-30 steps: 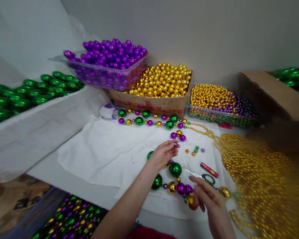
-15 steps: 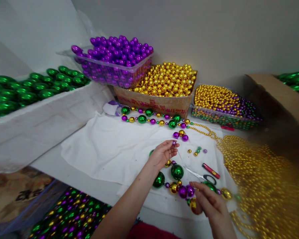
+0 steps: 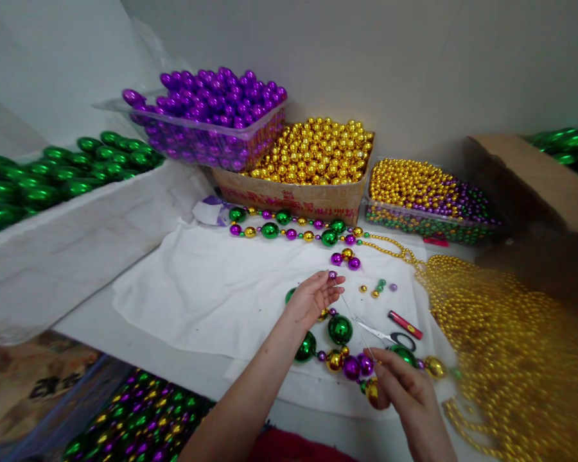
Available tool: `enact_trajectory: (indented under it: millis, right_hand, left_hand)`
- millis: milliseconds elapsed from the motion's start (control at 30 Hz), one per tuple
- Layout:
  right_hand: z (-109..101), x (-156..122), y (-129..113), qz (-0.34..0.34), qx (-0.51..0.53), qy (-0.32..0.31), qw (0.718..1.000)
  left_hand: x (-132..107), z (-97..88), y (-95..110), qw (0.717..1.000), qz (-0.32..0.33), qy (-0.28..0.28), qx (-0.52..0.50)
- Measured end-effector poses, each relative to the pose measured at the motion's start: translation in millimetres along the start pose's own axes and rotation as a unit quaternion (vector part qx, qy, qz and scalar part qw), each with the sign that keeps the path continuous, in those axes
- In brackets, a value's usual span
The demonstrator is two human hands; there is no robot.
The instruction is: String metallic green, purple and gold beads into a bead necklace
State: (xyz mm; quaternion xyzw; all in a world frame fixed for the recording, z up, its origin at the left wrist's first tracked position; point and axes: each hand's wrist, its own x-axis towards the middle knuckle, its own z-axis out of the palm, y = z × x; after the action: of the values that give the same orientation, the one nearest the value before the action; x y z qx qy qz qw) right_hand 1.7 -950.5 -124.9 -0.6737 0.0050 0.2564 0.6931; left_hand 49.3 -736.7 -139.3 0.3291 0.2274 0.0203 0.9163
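Observation:
Between the thumb and forefinger of my left hand [image 3: 314,296] is a small purple bead [image 3: 332,274]. A thin pale string [image 3: 354,314] runs from it down to my right hand [image 3: 404,385], whose fingertips pinch the string's lower part. Below my hands lies a bead necklace [image 3: 340,329] of large green, gold and purple balls, partly hidden by my left wrist and right fingers. Scissors [image 3: 390,335] with dark handles lie between the hands, beside a red lighter [image 3: 405,325]. Several small loose beads [image 3: 376,293] sit just beyond, near a cluster of purple and gold balls [image 3: 347,255].
A finished-looking strand [image 3: 270,230] crosses the white cloth [image 3: 173,282]. Behind stand a purple-ball tub [image 3: 250,133], a gold-ball carton [image 3: 289,196] and a mixed-bead tray [image 3: 414,218]. A white box [image 3: 77,237] of green balls flanks the left; gold bead strings [image 3: 510,340] heap at right.
The whole view has shifted slightly, so most things sit a little further left. Both hands keep nearly the same pose, with the string still stretched between them.

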Motion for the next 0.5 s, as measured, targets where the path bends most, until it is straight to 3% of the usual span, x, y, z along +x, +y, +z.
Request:
enact_trajectory:
  millis: [100,267,500]
  right_hand:
    - [2,-2,-2,-0.007,-0.004,0.015,1.0]
    - [0,-2,-2,-0.004,-0.018,-0.015,1.0]
    - [5,4,0,-0.007,-0.017,-0.014,1.0]
  left_hand:
    - [-2,1.1,1,1.0,0.001,0.007,-0.005]
    - [-5,2.1,3,1.0,0.006,0.006,-0.021]
    - [-12,5.6,-1,0.999,0.016,-0.028,0.013]
